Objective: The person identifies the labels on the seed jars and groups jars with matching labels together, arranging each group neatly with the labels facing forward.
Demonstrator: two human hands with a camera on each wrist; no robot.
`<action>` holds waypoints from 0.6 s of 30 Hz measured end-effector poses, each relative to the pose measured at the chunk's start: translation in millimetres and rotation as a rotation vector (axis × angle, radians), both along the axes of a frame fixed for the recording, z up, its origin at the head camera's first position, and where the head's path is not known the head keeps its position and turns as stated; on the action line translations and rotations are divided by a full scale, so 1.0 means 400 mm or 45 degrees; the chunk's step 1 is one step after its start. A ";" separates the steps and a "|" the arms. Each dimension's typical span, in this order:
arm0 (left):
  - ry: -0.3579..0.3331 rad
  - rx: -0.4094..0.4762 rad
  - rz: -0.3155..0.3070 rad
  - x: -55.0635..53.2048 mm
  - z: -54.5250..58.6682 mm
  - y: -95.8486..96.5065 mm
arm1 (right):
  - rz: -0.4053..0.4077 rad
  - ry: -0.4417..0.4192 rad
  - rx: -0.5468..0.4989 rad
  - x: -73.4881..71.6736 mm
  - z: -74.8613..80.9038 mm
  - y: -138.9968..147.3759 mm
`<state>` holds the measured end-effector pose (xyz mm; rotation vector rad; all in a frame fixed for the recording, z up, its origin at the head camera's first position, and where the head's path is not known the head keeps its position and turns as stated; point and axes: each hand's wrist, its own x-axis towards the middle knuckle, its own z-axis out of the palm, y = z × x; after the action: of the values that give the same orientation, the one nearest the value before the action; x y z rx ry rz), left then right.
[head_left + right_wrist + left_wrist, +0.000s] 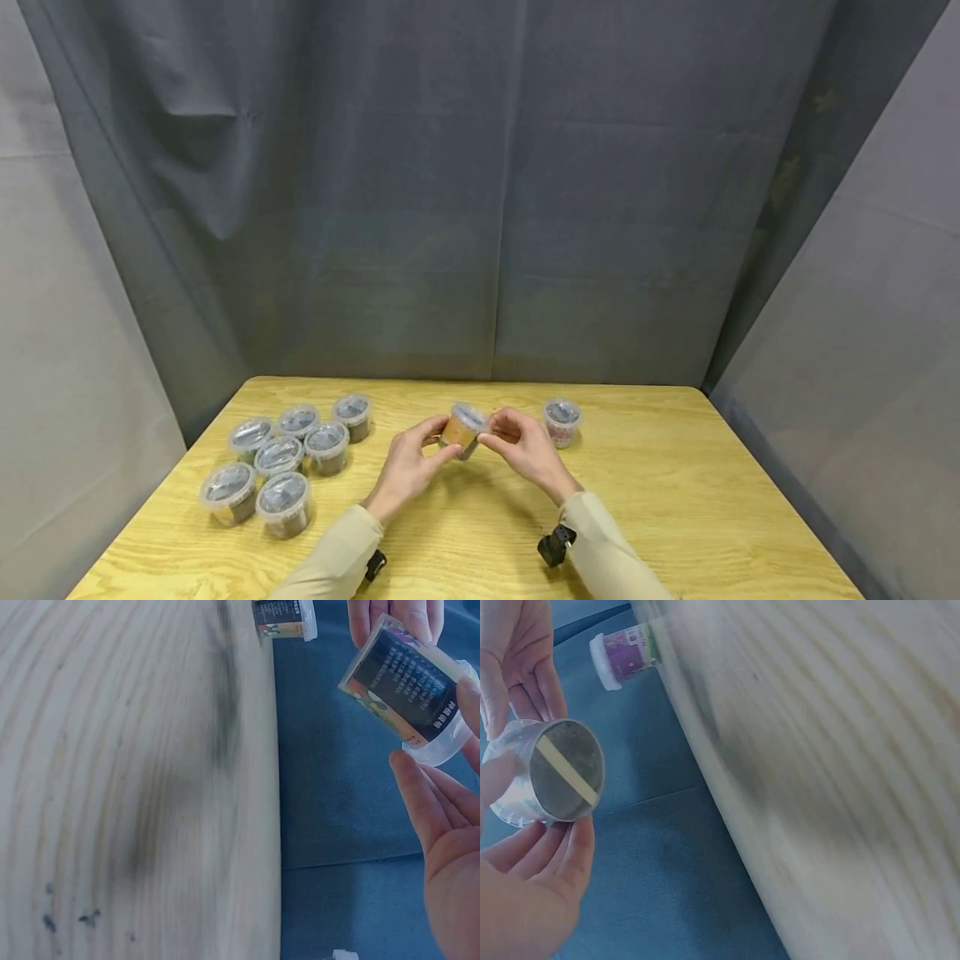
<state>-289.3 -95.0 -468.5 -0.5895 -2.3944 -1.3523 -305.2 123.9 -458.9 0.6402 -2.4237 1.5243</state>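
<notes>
Between my two hands a small labelled plastic tub (462, 427) is held tilted above the table, its translucent lid upward. My left hand (408, 464) grips its left side with thumb and fingers. The right hand (528, 450) pinches it on the right, thumb and finger at the lid end of the tub (411, 688) in the right wrist view. That view shows a dark label with white print and an orange edge. From the left wrist, the tub's round base (567, 771) shows dark, crossed by a pale yellow strip.
Several similar lidded tubs (281, 493) stand grouped on the left of the wooden table (660, 517). One tub with a pinkish-purple label (562, 423) stands just beyond my right hand. A dark grey curtain (480, 208) hangs behind the table, with pale panels at both sides.
</notes>
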 end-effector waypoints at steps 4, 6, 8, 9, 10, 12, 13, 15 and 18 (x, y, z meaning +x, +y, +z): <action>-0.123 -0.055 -0.037 -0.002 -0.011 0.000 | -0.024 -0.033 -0.039 0.006 -0.010 0.007; -0.185 -0.055 -0.058 -0.005 -0.013 0.001 | -0.037 -0.035 -0.056 0.006 -0.014 0.010; -0.227 -0.037 -0.082 -0.010 -0.013 0.002 | -0.046 -0.029 -0.070 0.004 -0.018 0.014; -0.246 -0.030 -0.093 -0.013 -0.013 0.003 | -0.045 -0.026 -0.079 0.003 -0.019 0.015; -0.261 -0.024 -0.106 -0.016 -0.012 0.005 | -0.046 -0.026 -0.087 0.001 -0.020 0.017; -0.274 0.002 -0.143 -0.020 -0.013 0.008 | -0.046 -0.035 -0.102 -0.001 -0.021 0.019; -0.287 0.019 -0.159 -0.022 -0.014 0.010 | -0.043 -0.045 -0.106 -0.001 -0.022 0.021; -0.312 0.056 -0.185 -0.024 -0.017 0.014 | -0.044 -0.070 -0.098 -0.002 -0.020 0.024; -0.342 0.101 -0.188 -0.022 -0.023 0.020 | -0.059 -0.112 -0.057 0.001 -0.014 0.025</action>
<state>-298.2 -87.1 -477.5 -0.6069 -2.5311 -1.6755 -304.8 134.0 -464.4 0.5148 -2.4422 1.6153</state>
